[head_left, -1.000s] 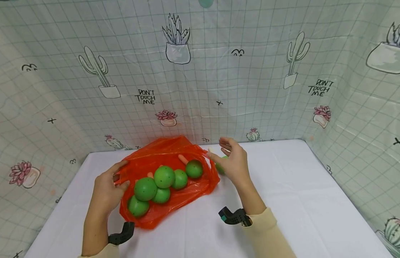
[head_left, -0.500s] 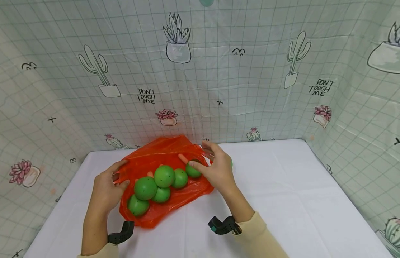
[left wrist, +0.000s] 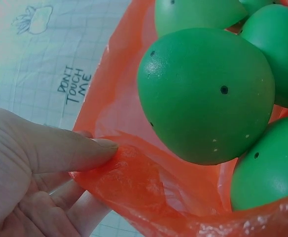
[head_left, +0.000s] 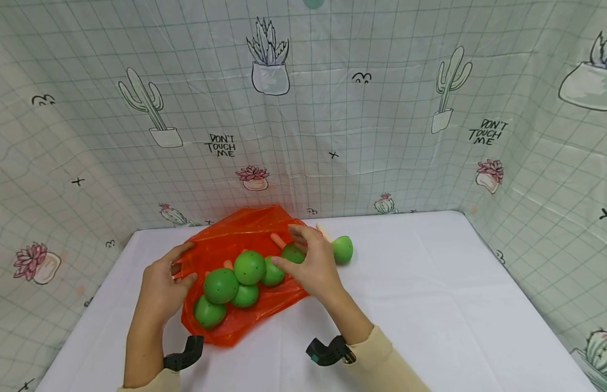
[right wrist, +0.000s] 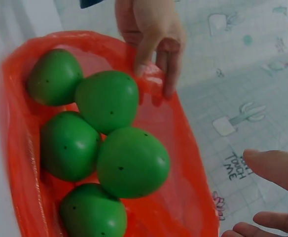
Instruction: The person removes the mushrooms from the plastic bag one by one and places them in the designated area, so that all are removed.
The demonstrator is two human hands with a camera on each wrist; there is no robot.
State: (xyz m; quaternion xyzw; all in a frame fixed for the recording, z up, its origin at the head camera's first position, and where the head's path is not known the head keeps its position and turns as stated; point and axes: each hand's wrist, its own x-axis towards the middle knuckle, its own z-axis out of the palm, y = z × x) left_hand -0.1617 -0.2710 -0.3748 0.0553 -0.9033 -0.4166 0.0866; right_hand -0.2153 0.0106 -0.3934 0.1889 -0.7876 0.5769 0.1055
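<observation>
A red plastic bag [head_left: 264, 305] lies with its mouth spread. Inside are several round green fruits [head_left: 221, 286] with small dark dots, and a few pinkish-orange sticks [head_left: 277, 240] behind them. My left hand [head_left: 162, 286] pinches the bag's left edge; in the left wrist view the thumb of that hand [left wrist: 60, 158] presses on the red film, fingers beneath. Above the bag's right part hovers my right hand [head_left: 315, 264], thumb and fingers apart around nothing. In the right wrist view, fingers [right wrist: 277, 170] of the right hand show at the right border, holding nothing.
Another green fruit [head_left: 343, 250] sits on the white tabletop [head_left: 430, 294], outside the bag to the right, with a pale piece [head_left: 323, 231] just behind it. A grid-patterned curtain [head_left: 303, 125] with plant drawings closes off the back and sides.
My right hand has moved left from the bag's right edge to over its contents. The green fruit outside is now uncovered. My left hand has stayed in place on the bag.
</observation>
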